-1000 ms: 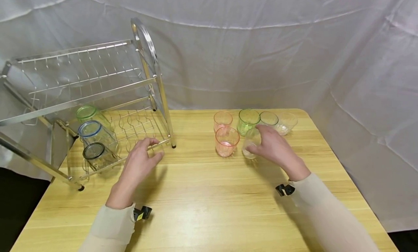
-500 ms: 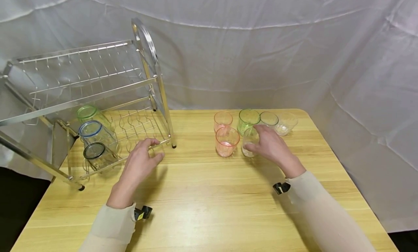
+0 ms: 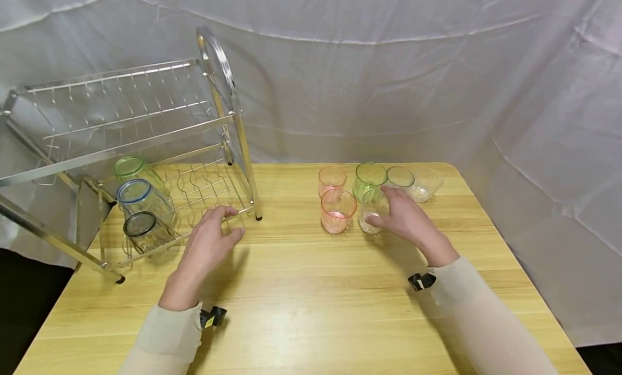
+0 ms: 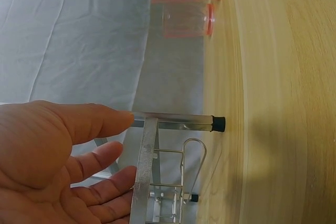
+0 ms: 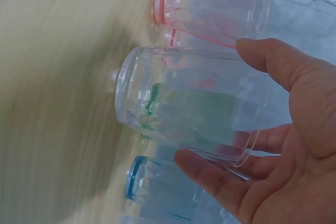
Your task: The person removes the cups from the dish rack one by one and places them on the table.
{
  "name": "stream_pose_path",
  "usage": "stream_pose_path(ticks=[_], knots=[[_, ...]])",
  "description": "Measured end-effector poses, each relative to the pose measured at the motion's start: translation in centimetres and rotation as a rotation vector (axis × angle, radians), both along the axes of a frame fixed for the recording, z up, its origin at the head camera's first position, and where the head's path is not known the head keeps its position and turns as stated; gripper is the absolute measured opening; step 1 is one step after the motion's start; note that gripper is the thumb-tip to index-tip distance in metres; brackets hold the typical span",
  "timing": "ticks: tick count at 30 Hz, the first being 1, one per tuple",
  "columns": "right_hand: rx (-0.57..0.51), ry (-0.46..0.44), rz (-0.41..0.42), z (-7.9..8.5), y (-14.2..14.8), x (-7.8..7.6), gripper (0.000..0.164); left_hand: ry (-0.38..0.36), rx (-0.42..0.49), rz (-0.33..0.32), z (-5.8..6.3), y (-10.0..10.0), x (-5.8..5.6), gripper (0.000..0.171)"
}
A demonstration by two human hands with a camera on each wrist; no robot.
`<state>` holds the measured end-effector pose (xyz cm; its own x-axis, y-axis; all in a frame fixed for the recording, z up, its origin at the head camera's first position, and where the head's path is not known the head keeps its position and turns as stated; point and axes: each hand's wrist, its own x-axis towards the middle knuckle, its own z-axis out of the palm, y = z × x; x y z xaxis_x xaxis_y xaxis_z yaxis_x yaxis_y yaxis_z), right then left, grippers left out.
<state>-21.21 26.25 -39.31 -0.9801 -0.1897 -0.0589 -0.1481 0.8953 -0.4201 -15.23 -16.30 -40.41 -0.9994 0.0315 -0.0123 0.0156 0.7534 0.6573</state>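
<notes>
Head view: right hand (image 3: 405, 218) at the clear glass (image 3: 373, 208), right half of the worktop (image 3: 301, 310); glass immediately left of the palm, its right side partly covered by the hand. Right wrist view: thumb on one side by the rim, fingers curled round the other, spread only to the width of the glass, which they grip. Clear glass upright, base toward the worktop; cannot tell whether the base touches. Front pink glass (image 3: 337, 217) just left of it; rear pink glass (image 3: 332, 181) behind that one. Green glass (image 3: 367, 183) directly behind the clear glass, with the dark-rimmed glass (image 3: 401, 176) and bowl (image 3: 426, 186) following to the right, beyond the right hand. Left hand (image 3: 206, 245) well apart from the clear glass, at the lower front rail of the rack (image 3: 241, 148). Left wrist view: thumb and fingers relaxed, loosely spread, holding nothing; contact with the rack cannot be judged. Lower tier, left end: second green glass (image 3: 143, 174), blue glass (image 3: 151, 202), dark glass (image 3: 153, 239), all left of that hand.
</notes>
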Motion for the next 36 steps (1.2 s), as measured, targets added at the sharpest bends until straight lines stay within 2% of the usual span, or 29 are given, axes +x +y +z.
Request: stream_pose_path(ticks=[18, 28, 32, 36], knots=[[0.008, 0.005, -0.007, -0.2, -0.2, 0.0, 0.096, 0.000, -0.001, -0.012, 0.1, -0.2, 0.0, 0.049], [0.002, 0.007, -0.010, -0.3, -0.1, 0.0, 0.095, -0.020, -0.018, -0.025, 0.9, -0.6, -0.3, 0.052], [-0.005, 0.000, -0.011, -0.3, -0.1, 0.0, 0.096, 0.033, -0.048, 0.010, 1.8, -1.5, -0.4, 0.051], [-0.012, -0.006, -0.016, -0.3, -0.1, 0.1, 0.096, 0.117, -0.117, 0.081, 3.4, -3.3, 0.0, 0.051]])
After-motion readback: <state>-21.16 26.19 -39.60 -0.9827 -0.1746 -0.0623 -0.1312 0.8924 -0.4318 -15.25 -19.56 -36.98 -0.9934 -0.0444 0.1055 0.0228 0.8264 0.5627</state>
